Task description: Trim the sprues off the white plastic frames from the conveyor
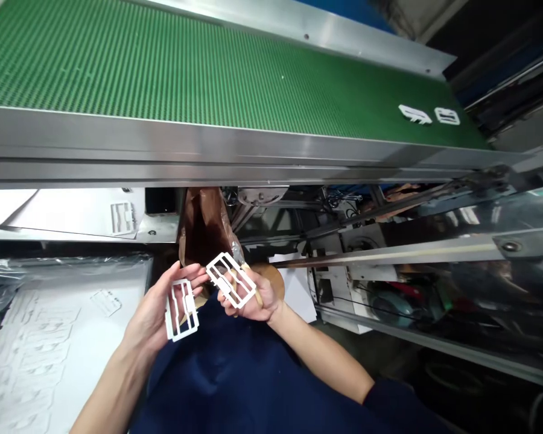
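Head view, lower centre: left hand [154,308] cradles a white frame [189,305], right hand [259,299] pinches a second frame [229,281], likely best gripped by edges.

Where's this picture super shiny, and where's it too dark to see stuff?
Head view: whitish glare along the metal rail, glints on the plastic film at left; same head view: deep shadow inside the brown bag and at lower right, hiding details.

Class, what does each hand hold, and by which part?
The left hand holds a white slotted frame by its left side, near the palm; the right hand holds a second frame around its lower right part.
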`<state>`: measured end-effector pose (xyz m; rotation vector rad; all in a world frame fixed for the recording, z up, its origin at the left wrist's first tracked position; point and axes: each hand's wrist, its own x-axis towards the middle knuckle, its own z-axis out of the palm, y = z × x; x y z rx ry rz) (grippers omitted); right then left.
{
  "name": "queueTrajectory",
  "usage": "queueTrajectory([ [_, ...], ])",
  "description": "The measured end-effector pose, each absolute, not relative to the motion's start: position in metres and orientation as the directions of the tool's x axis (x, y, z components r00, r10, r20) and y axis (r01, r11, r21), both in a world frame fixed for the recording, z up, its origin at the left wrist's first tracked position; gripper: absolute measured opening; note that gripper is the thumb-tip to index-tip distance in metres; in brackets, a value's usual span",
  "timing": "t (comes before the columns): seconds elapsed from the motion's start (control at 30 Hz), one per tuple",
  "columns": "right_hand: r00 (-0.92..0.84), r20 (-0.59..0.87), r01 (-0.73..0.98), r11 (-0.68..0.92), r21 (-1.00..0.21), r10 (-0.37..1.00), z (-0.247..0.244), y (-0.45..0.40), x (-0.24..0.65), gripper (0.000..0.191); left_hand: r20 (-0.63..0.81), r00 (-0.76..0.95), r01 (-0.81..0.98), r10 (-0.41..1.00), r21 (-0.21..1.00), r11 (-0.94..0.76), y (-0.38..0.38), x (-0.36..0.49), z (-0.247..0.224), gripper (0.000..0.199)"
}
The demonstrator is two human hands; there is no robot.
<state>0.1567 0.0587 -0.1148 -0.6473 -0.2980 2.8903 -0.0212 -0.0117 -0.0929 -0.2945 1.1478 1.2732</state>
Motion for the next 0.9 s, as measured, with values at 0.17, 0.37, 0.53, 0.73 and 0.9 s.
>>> queueTrajectory([
  [0.17,-0.894,-0.378,-0.128,-0.944,-0.303,0.242,-0.115,0.056,0.154,0.032,-0.772,-0.130,-0.865,0.622,0.395,0.309,-0.012,-0.021,-0.098,0.029],
  [0.37,-0.873,-0.414,-0.102,-0.926,-0.363,0.258,-0.110,0.054,0.147,0.029,-0.745,-0.095,-0.886,0.661,0.366,0.284,-0.013,-0.022,-0.100,0.029],
  [0.53,-0.839,-0.470,-0.035,-0.890,-0.455,0.274,-0.103,0.053,0.138,0.044,-0.746,-0.096,-0.896,0.659,0.353,0.269,-0.016,-0.023,-0.096,0.027],
  [0.73,-0.599,-0.417,0.336,-0.258,-0.906,0.683,-0.086,0.038,0.110,0.040,-0.717,-0.231,-0.899,0.657,0.416,0.138,-0.010,-0.018,-0.098,0.029],
  [0.9,-0.584,-0.350,0.586,0.082,-0.806,0.733,-0.086,0.026,0.088,0.039,-0.706,-0.336,-0.890,0.623,0.455,0.036,-0.005,-0.017,-0.114,0.031],
])
